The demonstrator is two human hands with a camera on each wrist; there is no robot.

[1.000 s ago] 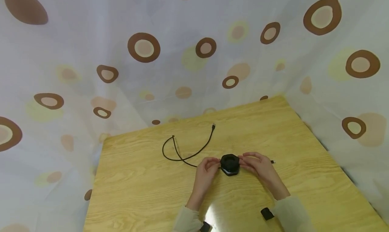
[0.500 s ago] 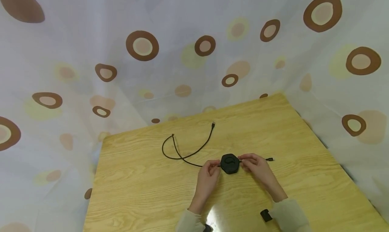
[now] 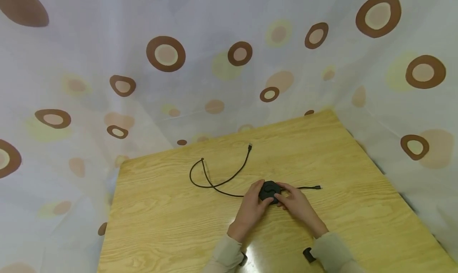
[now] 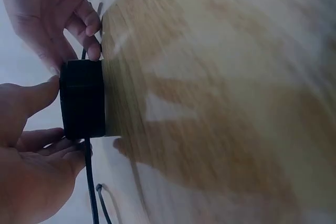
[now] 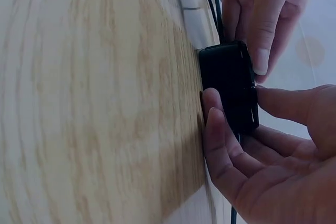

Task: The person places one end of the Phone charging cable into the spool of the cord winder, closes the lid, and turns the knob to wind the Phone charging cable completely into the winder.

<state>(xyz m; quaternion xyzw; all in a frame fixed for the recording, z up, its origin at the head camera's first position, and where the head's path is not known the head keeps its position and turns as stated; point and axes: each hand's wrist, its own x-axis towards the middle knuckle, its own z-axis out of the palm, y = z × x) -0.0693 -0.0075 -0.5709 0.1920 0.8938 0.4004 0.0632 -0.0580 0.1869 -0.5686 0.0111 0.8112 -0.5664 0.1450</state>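
Note:
A black hexagonal cable case (image 3: 269,190) with a curved groove in its top lies on the wooden table, a black cable running out of each side. My left hand (image 3: 250,207) grips its left side, thumb at the near edge and fingers round toward the far edge. From the right, my right hand (image 3: 297,203) holds it too, thumb on the top near the front corner. In the left wrist view, the case (image 4: 83,98) shows its thick side wall between both hands. The right wrist view has the right fingertips curled against the case (image 5: 226,72) at table level.
The left cable (image 3: 229,194) crosses itself in a loop and ends in a plug (image 3: 250,147) toward the back. A shorter cable ends in another plug (image 3: 317,187) at the right. Patterned cloth (image 3: 214,86) surrounds the table (image 3: 161,225) at the back and sides.
Both hands have moved from pinching at the case's two sides to gripping the case itself. Its top, earlier a dark round recess, shows a curved groove. More of the right cable is visible.

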